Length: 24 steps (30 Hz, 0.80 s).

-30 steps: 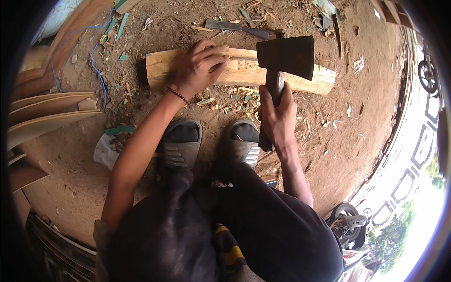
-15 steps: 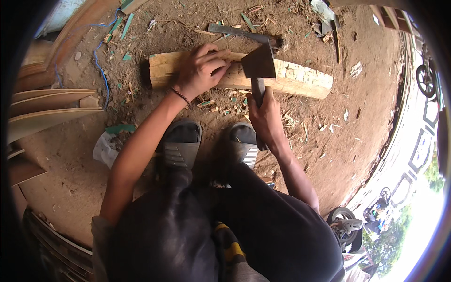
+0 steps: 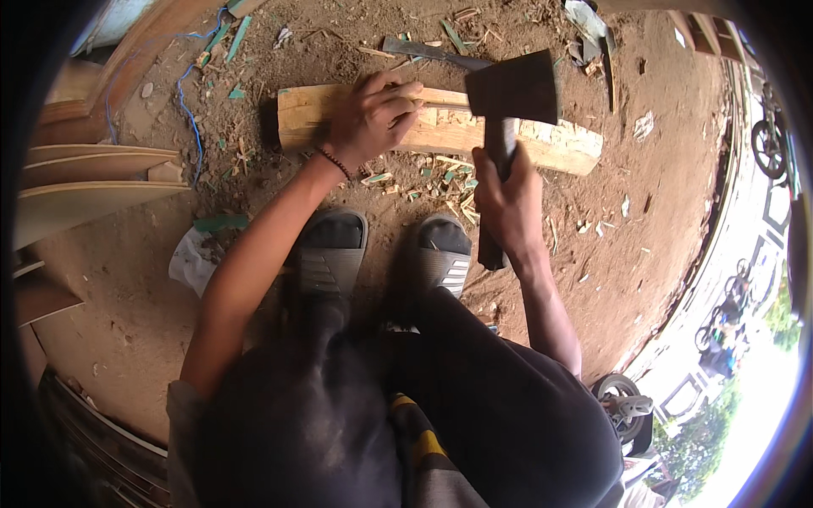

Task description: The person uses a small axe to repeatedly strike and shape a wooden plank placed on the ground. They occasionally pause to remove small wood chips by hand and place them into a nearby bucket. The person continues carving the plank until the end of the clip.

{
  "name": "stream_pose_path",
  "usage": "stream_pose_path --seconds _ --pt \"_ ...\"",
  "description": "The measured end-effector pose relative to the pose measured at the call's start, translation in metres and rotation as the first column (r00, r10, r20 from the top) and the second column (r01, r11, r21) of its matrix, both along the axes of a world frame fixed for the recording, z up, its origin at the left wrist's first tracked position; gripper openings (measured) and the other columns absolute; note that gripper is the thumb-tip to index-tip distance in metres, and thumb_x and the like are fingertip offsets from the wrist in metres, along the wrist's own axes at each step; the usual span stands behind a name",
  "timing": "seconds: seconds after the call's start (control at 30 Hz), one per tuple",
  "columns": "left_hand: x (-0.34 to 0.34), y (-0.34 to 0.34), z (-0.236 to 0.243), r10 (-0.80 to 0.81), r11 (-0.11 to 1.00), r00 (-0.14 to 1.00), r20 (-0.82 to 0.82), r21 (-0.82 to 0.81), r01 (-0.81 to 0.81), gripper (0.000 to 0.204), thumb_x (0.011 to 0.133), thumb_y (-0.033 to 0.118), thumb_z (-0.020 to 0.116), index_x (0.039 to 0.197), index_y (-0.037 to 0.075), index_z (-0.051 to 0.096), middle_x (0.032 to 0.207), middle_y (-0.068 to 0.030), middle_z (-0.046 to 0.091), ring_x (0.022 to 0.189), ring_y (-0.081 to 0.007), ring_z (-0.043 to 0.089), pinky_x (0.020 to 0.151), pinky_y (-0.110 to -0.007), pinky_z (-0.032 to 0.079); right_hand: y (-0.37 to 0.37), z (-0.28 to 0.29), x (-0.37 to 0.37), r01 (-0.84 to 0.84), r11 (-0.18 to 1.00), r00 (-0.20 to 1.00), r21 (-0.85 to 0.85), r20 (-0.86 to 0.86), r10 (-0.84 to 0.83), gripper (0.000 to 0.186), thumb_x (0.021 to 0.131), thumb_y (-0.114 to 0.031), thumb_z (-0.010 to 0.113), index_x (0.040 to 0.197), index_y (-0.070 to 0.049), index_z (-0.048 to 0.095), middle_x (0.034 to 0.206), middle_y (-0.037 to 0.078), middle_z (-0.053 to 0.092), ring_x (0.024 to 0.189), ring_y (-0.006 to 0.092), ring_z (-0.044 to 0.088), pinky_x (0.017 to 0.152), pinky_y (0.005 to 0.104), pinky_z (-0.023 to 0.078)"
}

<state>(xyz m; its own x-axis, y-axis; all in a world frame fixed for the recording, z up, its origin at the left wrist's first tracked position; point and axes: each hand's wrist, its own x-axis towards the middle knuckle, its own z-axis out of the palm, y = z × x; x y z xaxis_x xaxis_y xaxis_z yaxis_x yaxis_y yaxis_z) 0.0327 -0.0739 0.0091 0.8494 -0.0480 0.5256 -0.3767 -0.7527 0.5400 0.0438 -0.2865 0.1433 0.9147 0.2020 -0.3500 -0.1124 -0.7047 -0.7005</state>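
A pale, rough-hewn piece of timber (image 3: 305,118) lies crosswise on the dirt beyond my feet. Over its middle, my left hand (image 3: 374,118) is closed, its fingers pinched around a thin rod (image 3: 445,106) that points right along the wood; the kind of rod cannot be made out. My right hand (image 3: 511,201) grips the handle of a hatchet (image 3: 514,88). Its broad dark head is raised above the right half of the timber, apart from the rod's visible end, and blocks part of the wood from view.
A long dark blade (image 3: 423,49) lies behind the timber. Wood chips and green-painted splinters (image 3: 239,38) litter the dirt. On the left are curved boards (image 3: 102,182), a blue cord (image 3: 186,114) and a plastic bag (image 3: 193,258). My sandaled feet (image 3: 332,258) stand close to the timber.
My right hand has swung the hatchet to the right, away from my left hand. More of the thin rod shows now. The left hand stays at nearly the same spot on the timber.
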Motion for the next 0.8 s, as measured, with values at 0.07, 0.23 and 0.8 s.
stream_pose_path --seconds 0.07,0.23,0.8 --pt "0.001 0.002 0.0 0.024 0.999 1.0 -0.01 0.034 -0.023 0.006 0.079 0.014 0.077 0.082 0.01 0.073 0.11 -0.0011 0.074 0.107 -0.0217 0.062 0.092 -0.038 0.051 -0.002 0.006 -0.004 0.061 0.969 0.995 0.24 0.067 -0.079 0.021 0.099 -0.021 0.061 0.096 -0.001 0.054 0.065 0.004 0.059 0.051 0.0088 0.054 0.045 0.027 0.044" --pt "0.002 0.003 0.005 0.027 1.0 1.0 0.003 0.006 -0.027 0.004 0.08 0.01 0.076 0.08 0.007 0.073 0.112 -0.0007 0.075 0.104 -0.024 0.063 0.09 -0.037 0.052 0.011 -0.015 -0.011 -0.1 0.989 0.993 -0.109 -0.078 0.092 0.024 0.098 -0.013 0.053 0.099 0.011 0.049 0.074 0.032 0.064 0.07 0.0445 0.069 0.055 0.0479 0.052" --pt "0.04 -0.018 0.034 -0.086 0.979 0.97 -0.226 0.163 0.125 0.013 0.082 0.019 0.078 0.089 0.007 0.076 0.094 -0.0034 0.073 0.092 -0.0219 0.065 0.083 -0.036 0.054 -0.112 -0.05 -0.071 0.526 0.85 0.756 0.017 -0.467 -0.459 0.02 0.097 -0.022 0.059 0.092 -0.005 0.051 0.066 0.0 0.053 0.052 0.0095 0.053 0.046 0.0275 0.044"
